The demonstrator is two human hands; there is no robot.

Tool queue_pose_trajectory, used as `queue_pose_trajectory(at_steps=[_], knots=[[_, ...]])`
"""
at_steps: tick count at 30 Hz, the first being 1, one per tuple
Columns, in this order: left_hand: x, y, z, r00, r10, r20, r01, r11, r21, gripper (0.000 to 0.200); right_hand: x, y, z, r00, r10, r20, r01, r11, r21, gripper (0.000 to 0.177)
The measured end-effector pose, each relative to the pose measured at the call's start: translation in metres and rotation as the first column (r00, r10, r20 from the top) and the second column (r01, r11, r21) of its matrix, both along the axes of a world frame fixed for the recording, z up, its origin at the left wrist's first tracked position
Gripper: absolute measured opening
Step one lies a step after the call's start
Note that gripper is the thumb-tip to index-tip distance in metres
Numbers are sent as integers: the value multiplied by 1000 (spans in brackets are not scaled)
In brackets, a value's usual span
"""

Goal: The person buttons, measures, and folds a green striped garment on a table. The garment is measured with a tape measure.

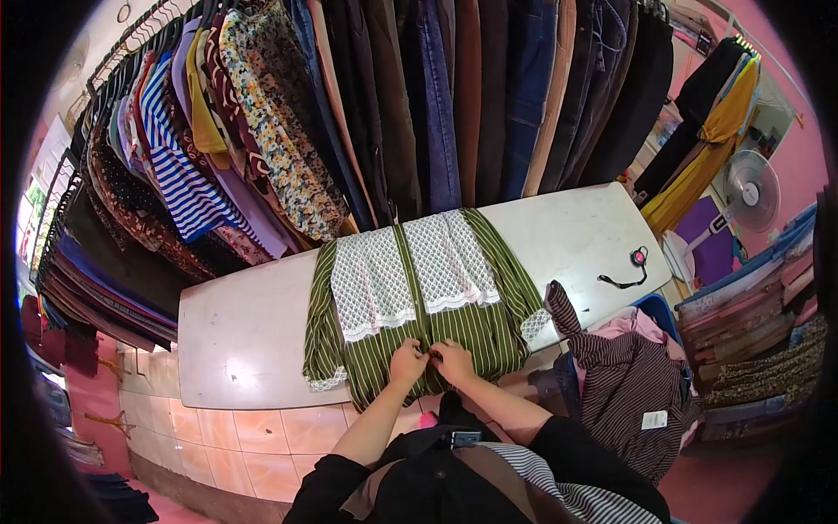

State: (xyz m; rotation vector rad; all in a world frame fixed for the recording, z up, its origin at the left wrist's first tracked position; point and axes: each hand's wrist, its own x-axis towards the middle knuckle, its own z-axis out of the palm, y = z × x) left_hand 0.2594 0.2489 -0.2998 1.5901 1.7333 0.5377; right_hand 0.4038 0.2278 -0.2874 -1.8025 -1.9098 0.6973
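Observation:
A green striped blouse [480, 336] with white lace panels across its chest lies spread front side up on a white table, its sleeves out to either side. My left hand [408, 361] and my right hand [451, 361] meet at the lower part of its front opening. Fingers of both hands are pinched on the fabric edge there, almost touching each other. Any button between the fingertips is too small to make out. The blouse's hem hangs over the near side of the table.
The white table [244, 349] carries a black strapped item [638, 258] at its right. Hanging trousers [441, 113] and blouses [188, 166] line the far side. A basket [655, 307] heaped with clothes, including a dark striped garment [624, 384], stands at right, near a fan [752, 190].

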Motion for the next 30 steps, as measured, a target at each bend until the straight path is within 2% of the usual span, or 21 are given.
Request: queue_pose_trajectory(at_steps=[3, 4, 5, 7, 8, 9, 11, 12, 13, 14, 15, 17, 20, 21, 23, 24, 26, 27, 28, 30], knots=[[-12, 6, -19, 995, -94, 42, 96, 995, -37, 36, 0, 2, 3, 999, -37, 5, 37, 999, 31, 15], [-15, 7, -13, 995, -23, 93, 35, 991, -127, 24, -1, 7, -9, 999, -40, 29, 39, 999, 35, 14], [-23, 8, -12, 965, 90, 246, -46, 983, -179, 23, -2, 11, -21, 998, -43, 52, 41, 998, 38, 15], [-50, 9, -15, 802, 315, 508, -173, 935, -308, 22, 2, 20, -23, 998, -28, 59, 32, 997, -70, 15], [-66, 10, -12, 724, 451, 522, -280, 884, -376, 22, 6, 25, -22, 998, -22, 63, 29, 992, -123, 16], [-84, 11, -4, 627, 574, 526, -373, 815, -444, 22, 12, 30, -22, 999, -36, -4, 35, 992, -120, 15], [-123, 13, 6, 341, 602, 722, -346, 794, -499, 25, 31, 43, -25, 989, -60, -138, 45, 993, -111, 15], [-136, 12, 24, 377, 581, 721, -349, 810, -471, 26, 42, 52, -25, 965, -85, -248, 61, 993, -103, 13], [-149, 11, 41, 412, 561, 718, -351, 825, -443, 26, 57, 63, -19, 884, -133, -448, 47, 979, -198, 9], [-167, 17, 31, 525, 478, 704, -366, 874, -321, 25, 71, 72, 8, 791, -242, -562, 11, 924, -382, 10], [-172, 22, 33, 543, 475, 692, -364, 876, -315, 24, 84, 80, 31, 781, -205, -589, -17, 937, -350, 9], [-168, 27, 42, 711, 332, 620, -260, 943, -207, 25, 105, 95, 47, 816, -136, -562, -43, 955, -294, 13], [-142, 29, 59, 834, 114, 540, -107, 993, -44, 27, 104, 99, 54, 893, 33, -448, -176, 944, -280, 14], [-137, 28, 60, 885, 30, 465, -10, 999, -45, 28, 99, 95, 47, 898, 91, -432, -248, 913, -324, 15], [-129, 27, 60, 939, -154, 308, 183, 981, -69, 31, 86, 81, 32, 926, 298, -232, -349, 910, -223, 15], [-125, 26, 62, 982, -172, 77, 179, 980, -91, 40, 79, 75, 22, 940, 279, -198, -322, 916, -240, 16], [-116, 26, 80, 957, -239, -164, 203, 956, -212, 45, 68, 69, 5, 961, 247, -120, -272, 920, -283, 19], [-111, 26, 84, 919, -280, -277, 203, 939, -276, 48, 61, 69, 6, 970, 225, -97, -242, 941, -237, 21], [-105, 28, 71, 926, -215, -310, 183, 975, -128, 51, 52, 68, 14, 977, 201, -75, -212, 959, -189, 24], [-82, 40, 55, 922, -181, -343, 242, 959, 144, 53, 35, 73, 25, 981, 178, -77, -187, 975, -121, 33]])
